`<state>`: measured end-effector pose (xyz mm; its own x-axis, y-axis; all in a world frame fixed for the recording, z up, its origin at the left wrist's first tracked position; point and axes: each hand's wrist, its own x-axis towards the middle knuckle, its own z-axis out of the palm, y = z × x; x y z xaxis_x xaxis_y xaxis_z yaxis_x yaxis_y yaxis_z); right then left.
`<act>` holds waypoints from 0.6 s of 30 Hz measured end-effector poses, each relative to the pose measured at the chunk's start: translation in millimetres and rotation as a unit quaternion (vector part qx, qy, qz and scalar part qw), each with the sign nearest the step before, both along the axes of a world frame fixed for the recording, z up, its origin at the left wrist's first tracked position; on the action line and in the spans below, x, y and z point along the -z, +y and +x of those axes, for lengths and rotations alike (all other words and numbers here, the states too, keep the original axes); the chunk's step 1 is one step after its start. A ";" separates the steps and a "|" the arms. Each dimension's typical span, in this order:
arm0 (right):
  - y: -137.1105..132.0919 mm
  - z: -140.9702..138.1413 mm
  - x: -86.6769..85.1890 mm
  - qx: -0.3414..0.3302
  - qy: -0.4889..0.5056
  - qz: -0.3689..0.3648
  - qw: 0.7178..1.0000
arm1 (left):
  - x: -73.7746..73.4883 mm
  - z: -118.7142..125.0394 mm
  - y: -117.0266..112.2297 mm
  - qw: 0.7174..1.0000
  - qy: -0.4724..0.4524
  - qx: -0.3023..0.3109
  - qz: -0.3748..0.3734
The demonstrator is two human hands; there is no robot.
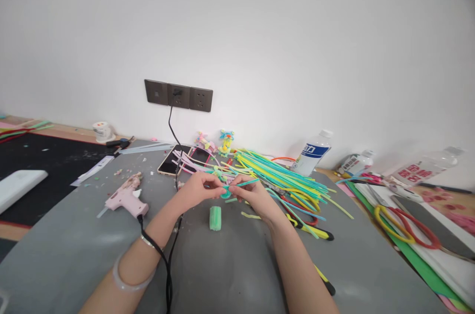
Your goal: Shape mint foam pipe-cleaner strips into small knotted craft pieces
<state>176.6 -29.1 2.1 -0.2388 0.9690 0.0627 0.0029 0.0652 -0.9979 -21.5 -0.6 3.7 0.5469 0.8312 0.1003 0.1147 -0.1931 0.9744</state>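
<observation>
- Just on the near side of both hands, a green roll (215, 218) sits on the grey table (222, 274).
- The left hand (208, 186) and right hand (243, 189) pinch a teal pipe cleaner (249, 183) between their fingertips, one straight end reaching right.
- Left of the left hand lies a pink glue gun (128, 198).
- Beyond the right hand, loose pipe cleaners (280, 175) spread out.
- Well beyond both hands, a small figure (226, 143) stands near the wall (260, 56).

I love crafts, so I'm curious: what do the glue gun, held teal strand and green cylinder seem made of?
Glue gun: likely smooth hard plastic, judging by its moulded shape.
Teal strand: matte, thin, straight; maybe fibre-covered wire.
Green cylinder: matte, streaked; perhaps fibre or foam, can't tell.
</observation>
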 end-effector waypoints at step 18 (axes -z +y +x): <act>3.1 14.4 2.0 0.008 0.120 -0.092 0.988 | -5.9 -19.4 3.4 0.966 0.157 0.193 0.074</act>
